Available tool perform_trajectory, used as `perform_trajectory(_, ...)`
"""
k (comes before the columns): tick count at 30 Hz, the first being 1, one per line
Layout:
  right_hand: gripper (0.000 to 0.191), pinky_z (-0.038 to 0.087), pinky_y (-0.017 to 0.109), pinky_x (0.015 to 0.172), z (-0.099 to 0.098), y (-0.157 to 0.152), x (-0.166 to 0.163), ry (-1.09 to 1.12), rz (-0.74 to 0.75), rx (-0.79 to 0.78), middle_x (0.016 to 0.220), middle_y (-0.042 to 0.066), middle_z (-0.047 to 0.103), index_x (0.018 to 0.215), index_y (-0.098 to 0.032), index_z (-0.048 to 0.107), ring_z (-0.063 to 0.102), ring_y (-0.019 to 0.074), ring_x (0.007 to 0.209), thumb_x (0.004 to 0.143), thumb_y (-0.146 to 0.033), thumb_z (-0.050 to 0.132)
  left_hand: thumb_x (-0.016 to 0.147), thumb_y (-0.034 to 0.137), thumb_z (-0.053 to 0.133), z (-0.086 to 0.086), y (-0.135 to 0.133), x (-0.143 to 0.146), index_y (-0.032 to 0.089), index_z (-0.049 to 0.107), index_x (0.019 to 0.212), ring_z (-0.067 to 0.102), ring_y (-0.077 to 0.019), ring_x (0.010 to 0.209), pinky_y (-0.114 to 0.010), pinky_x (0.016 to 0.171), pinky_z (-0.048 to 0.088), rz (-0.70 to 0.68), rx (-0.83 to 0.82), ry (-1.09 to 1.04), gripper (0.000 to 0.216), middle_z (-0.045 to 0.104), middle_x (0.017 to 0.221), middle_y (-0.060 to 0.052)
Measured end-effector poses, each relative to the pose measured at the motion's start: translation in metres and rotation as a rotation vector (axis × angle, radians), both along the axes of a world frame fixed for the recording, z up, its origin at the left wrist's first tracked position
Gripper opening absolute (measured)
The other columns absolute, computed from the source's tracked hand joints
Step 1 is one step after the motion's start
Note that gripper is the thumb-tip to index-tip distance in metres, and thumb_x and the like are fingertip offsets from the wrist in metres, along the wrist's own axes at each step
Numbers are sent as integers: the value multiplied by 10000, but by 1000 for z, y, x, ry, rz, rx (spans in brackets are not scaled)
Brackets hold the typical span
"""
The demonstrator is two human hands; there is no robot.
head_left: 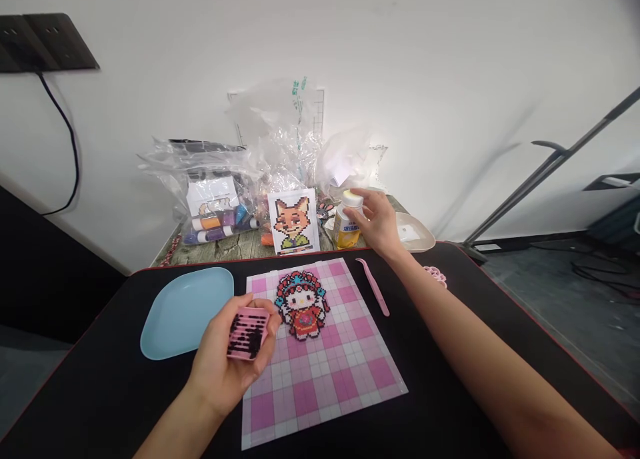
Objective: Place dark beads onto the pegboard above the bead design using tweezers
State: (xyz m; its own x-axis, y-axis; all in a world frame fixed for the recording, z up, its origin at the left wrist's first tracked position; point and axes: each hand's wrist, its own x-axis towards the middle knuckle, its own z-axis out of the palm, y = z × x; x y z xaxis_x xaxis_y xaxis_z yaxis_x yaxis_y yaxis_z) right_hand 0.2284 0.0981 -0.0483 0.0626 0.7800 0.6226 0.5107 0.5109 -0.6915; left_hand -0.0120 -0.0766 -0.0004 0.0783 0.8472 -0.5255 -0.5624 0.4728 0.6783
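In my left hand (213,369) is a small pink ridged bead tray (249,332), its grooves partly filled with black beads. The fingers wrap round its sides, over the left edge of a pink-and-white checked pegboard (345,372). On that board lies a bead figure (303,306) in a red outfit and headdress. My right hand (379,220) reaches to the back and grips the white-capped plastic bottle (347,229) with a yellow label, fingers at its cap and upper side. Pink tweezers (373,288) rest on the mat to the right of the board.
A blue plate (187,312) sits on the black mat at left. Behind stand a fox pattern card (293,222) and clear bags with bead tubes (213,226). A beige dish (417,234) and a pink openwork piece (436,276) lie at right.
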Motion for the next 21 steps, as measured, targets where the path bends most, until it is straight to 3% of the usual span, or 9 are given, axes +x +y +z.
perform_trajectory(6, 360, 537, 417, 895, 0, -1, 1, -73, 47, 51, 1260, 79, 531, 1212, -273, 541, 526, 228, 1168, 866, -377, 538, 936, 237, 332, -4, -1, 2, 121, 631, 581, 443, -81, 209, -145, 184, 301, -16, -25, 0, 479, 577, 497, -26)
perform_trajectory(14, 396, 543, 442, 891, -7, 1, 1, 6, 0, 60, 1224, 84, 451, 1203, -302, 544, 531, 243, 1122, 820, -382, 607, 929, 236, 357, -2, -4, 2, 111, 629, 565, 437, -75, 213, -146, 192, 301, -17, -38, 5, 472, 564, 495, -31)
perform_trajectory(21, 688, 543, 452, 902, -9, 2, 2, -30, -12, 10, 1297, 104, 453, 1424, -301, 277, 582, 253, 1076, 828, -411, 601, 936, 274, 349, -4, -4, 4, 121, 628, 576, 469, -100, 211, -164, 199, 316, -16, -37, -11, 480, 584, 495, -31)
